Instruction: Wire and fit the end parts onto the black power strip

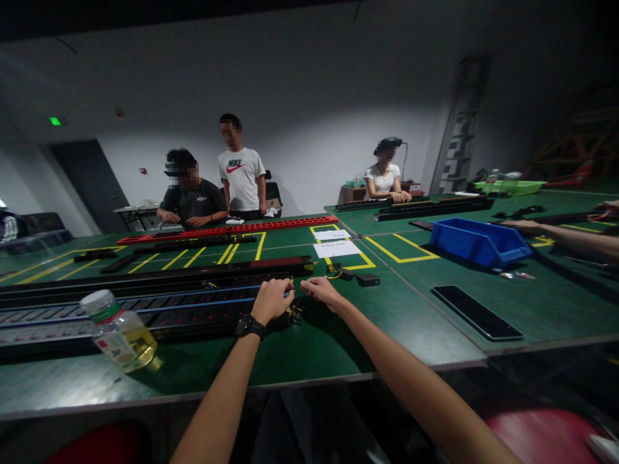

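Along the near edge of the green-topped bench (396,322), a clear bottle with a white cap and yellow liquid (128,341) is tilted in view toward the left, and a flat black phone with a pale rim (476,312) is laid to the right, beyond the bench seam.

Farther in, at the middle of the near edge, the left hand (275,299) and the right hand (323,290) are brought close together but kept apart. Both are narrowed to a fingertip pinch; whether a wire end is held in either cannot be told. A small tangle of dark and yellow wires (295,314) is seen just below the left fingers, by the end of a long black housing with a blue line (193,301) that is run toward the left edge.

Fine work on the thin wiring appears to be in hand; steady fingertips and a light, aligned pull or push would be called for.

Just beyond, a small black box (368,280) is placed near a yellow wire (334,277). Past these are seen white printed sheets (336,249), a blue plastic bin (478,241) to the right, and a long red slotted rail (232,230) toward the far edge, where a seated person in dark clothing (200,201) is placed.
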Demonstrator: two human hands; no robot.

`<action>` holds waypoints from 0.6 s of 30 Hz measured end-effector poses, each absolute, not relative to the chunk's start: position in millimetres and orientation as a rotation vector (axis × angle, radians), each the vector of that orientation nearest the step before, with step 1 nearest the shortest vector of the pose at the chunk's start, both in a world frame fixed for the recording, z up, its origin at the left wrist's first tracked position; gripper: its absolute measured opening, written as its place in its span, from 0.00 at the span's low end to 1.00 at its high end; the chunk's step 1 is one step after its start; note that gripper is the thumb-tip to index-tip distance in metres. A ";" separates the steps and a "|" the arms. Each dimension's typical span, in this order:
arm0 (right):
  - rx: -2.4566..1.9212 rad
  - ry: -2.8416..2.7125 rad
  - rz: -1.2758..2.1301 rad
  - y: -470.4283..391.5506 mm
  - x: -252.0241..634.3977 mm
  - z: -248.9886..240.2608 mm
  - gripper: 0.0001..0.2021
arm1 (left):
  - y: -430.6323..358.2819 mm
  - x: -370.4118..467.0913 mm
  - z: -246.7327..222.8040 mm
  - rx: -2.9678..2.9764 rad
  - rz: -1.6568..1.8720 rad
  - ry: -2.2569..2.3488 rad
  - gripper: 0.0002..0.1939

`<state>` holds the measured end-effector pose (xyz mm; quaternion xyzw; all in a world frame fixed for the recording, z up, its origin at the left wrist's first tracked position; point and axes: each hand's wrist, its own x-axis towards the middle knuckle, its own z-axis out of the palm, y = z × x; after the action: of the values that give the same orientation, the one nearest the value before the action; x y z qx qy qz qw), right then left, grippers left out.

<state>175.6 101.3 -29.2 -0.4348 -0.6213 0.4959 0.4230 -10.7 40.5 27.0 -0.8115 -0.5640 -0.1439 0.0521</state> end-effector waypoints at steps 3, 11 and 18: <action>-1.079 -1.554 1.242 101.8 175.3 -29.8 0.20 | 41.3 -11.0 25.8 -2.465 -0.439 -1.708 0.11; -1.101 -1.561 1.229 103.1 174.7 -30.6 0.20 | 41.6 -10.9 25.1 -2.458 -0.429 -1.711 0.11; -1.086 -1.560 1.217 102.9 174.7 -32.0 0.20 | 40.9 -10.5 27.1 -2.466 -0.434 -1.715 0.11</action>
<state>174.7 102.9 -32.0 -0.4347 -0.6245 0.4874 0.4283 -10.5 40.9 27.1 -0.8115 -0.5642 -0.1428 0.0533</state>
